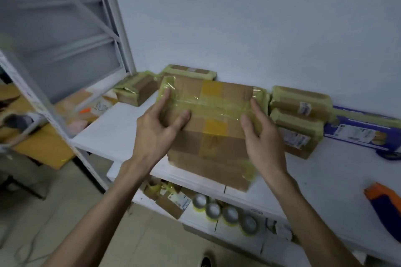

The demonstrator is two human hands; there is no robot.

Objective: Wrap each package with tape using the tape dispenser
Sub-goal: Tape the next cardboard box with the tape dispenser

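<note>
Left hand (pixel 155 131) and right hand (pixel 263 136) pressed straight-fingered, gripping nothing, against the box (pixel 208 143); it looked stiff, tape-slick, best held by its sides.

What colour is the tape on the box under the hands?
Translucent yellowish-green tape, seen in the head view.

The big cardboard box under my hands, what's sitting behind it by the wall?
A flat tape-wrapped package lies behind the big cardboard box, against the wall. Only its top and far edge show; the box covers its near part and anything else there.
</note>
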